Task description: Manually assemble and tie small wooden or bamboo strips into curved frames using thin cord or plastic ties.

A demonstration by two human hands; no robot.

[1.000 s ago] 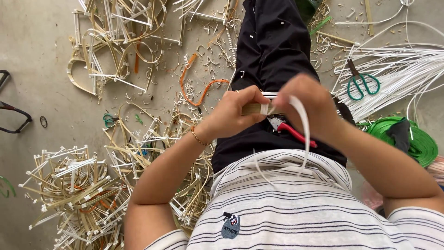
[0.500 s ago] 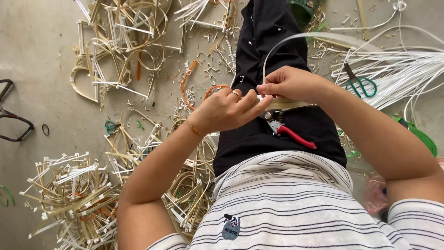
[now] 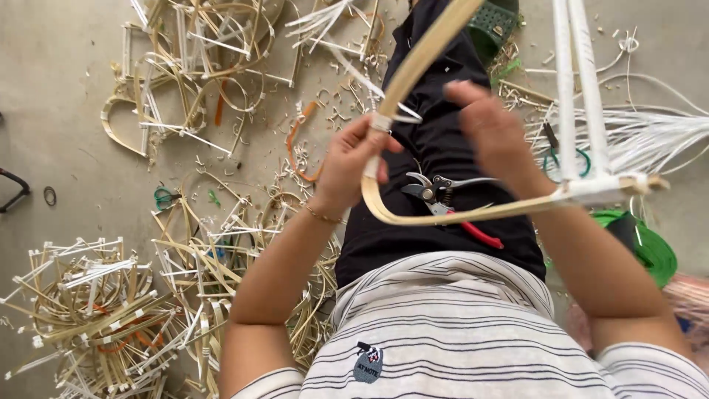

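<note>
Head view, looking straight down: the left hand is wrapped around a bent cane strip, fingers curled shut just below a white binding on it. The strip rises steeply from that grip toward the top edge of the picture, and below the hand it bends in a tight curve and runs off to the right, across the lap. The right hand is up beside it, fingers loosely spread and half open; it sits close to the strip, but from this angle I can't tell whether it is pinching anything. Out at the right end of the strip sits a white wrapped joint, with two white rods standing up from it toward the top edge.

On the lap, lying on the black trousers, rests a pair of red-handled pruning shears, just under the curved strip, nobody touching it.

Down on the concrete floor: heaps of bound cane frames at the lower left, more frames near the upper left, a bundle of white strands by the right edge, green-handled scissors partly hidden behind the right wrist, and a roll of green tape at the right.
</note>
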